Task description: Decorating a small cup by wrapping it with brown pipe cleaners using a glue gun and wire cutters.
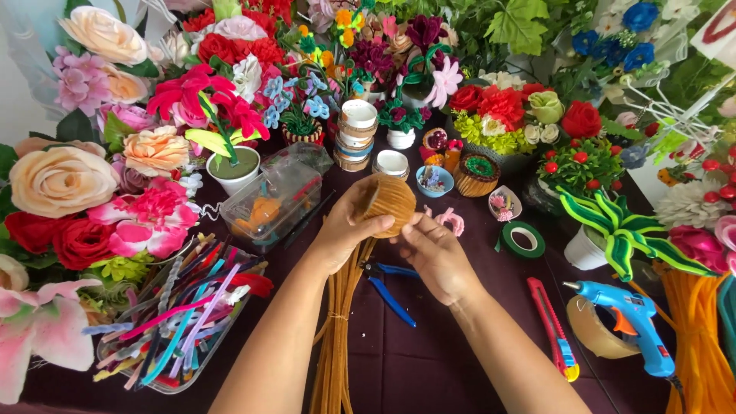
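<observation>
Pot (387, 203): small round cup wrapped in fuzzy tan pipe cleaner, ribbed coils, held tilted above mid counter (429, 360). Left hand (349, 230) cups its left side, fingers curled around the wall. Right hand (437, 257) just below right of it, fingertips pinched at the lower rim, touching the wrap.

Tan stems (337, 337): long bundle of the same fuzzy wire, running from under the left hand to the near edge. Blue-handled pliers (391, 287) lie flat beside it, under the right wrist.

Right side: green tape roll (524, 239), red cutter (553, 326), blue glue gun (636, 326) resting on a wide brown tape roll (594, 333), orange stems (701, 345) at the far-right edge.

Left side: clear plastic tray (180, 326) of mixed coloured pipe cleaners, clear lidded box (272, 203) with orange bits inside.

Far: stack of round white-lidded tubs (356, 134), small blue bowl (435, 180), brown ribbed pot with green top (477, 175), white pot with striped green leaves (594, 230).

Counter has a dark maroon cloth, matte. Artificial flowers (92, 176) ring it on the left, far and right: peach, red, pink and blue, fabric and fuzzy-wire kinds.
</observation>
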